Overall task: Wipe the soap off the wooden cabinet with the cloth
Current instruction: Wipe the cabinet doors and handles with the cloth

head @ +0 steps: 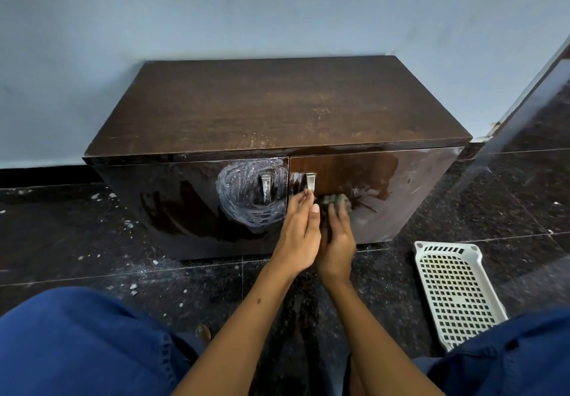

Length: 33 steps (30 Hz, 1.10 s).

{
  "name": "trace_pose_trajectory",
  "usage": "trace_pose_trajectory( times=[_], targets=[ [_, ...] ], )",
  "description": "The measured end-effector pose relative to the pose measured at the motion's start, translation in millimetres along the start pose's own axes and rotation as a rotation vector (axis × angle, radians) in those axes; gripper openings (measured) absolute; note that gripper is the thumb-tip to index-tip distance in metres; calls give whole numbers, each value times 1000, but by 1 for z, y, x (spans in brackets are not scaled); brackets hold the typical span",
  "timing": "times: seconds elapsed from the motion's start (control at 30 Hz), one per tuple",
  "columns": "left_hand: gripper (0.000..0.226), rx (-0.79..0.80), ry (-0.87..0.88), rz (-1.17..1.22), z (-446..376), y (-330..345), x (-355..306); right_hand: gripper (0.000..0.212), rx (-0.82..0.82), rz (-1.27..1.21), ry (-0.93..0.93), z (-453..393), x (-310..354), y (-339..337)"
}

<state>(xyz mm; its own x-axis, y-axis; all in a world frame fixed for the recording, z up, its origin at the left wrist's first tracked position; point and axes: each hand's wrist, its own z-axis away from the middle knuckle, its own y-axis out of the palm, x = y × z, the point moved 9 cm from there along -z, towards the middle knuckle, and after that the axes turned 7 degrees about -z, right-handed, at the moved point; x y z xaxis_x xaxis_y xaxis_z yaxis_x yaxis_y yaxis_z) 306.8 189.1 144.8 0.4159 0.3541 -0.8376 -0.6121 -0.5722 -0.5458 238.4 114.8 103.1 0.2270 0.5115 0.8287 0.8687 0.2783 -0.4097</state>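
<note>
My right hand (337, 241) presses the cloth (334, 202) against the wooden cabinet (277, 111) door, frame centre. My left hand (297, 235), fingers straight, touches the right door handle (310, 182). Soap (246, 198) swirls whiten the left door.

Dark brown cabinet (277, 102) showing faint wood grain, doors looking near black and glossy. White soap (249, 195) swirling in circles on left door. Handles (266, 187) showing dull silver. Cloth (334, 201) appearing grey-green. Wall (123, 19) showing pale blue, grey smudges. Floor (92, 235) showing black speckled tile. Basket (456, 293) showing white grid holes. Trousers (77, 343) showing deep blue.
</note>
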Motion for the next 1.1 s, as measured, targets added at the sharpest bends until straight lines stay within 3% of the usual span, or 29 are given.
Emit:
trace_pose_trajectory(
  times=[0.07, 0.13, 0.2, 0.23, 0.37, 0.43, 0.57, 0.73, 0.9, 1.0, 1.1],
  targets=[
    [49, 20, -8, 0, 1, 1, 0, 42, -286, -261, 453, 10, -36, -23],
    [49, 26, -16, 7, 1, 1, 1, 33, -602, -757, 984, 35, -67, -22],
    [50, 22, -19, -5, 1, 1, 1, 16, -659, -1040, 1208, 40, -70, -14],
    [50, 19, -17, -13, 1, 1, 1, 15, -631, -1089, 1209, 34, -66, -14],
    [49, 11, -14, -15, 0, 1, -1, 55, -649, -1007, 952, 1, -44, -31],
    [49, 6, -10, -20, 0, 1, 0, 54, -646, -833, 778, -13, -28, -35],
    [48, -4, -5, -39, -1, -1, -1, 44, -420, -419, 514, -15, -4, -19],
    [50, 30, -9, -27, -2, 1, -1, 39, -470, -472, 805, -1, -44, -15],
    [47, -33, -16, -16, -4, -5, 2, 38, -408, -437, 446, -19, 11, -15],
    [47, -32, -14, -10, -5, -7, 2, 37, -410, -429, 443, -13, 6, -11],
    [48, -3, -5, -30, -6, -6, 2, 38, -463, -446, 552, -13, -11, -16]
  ],
)
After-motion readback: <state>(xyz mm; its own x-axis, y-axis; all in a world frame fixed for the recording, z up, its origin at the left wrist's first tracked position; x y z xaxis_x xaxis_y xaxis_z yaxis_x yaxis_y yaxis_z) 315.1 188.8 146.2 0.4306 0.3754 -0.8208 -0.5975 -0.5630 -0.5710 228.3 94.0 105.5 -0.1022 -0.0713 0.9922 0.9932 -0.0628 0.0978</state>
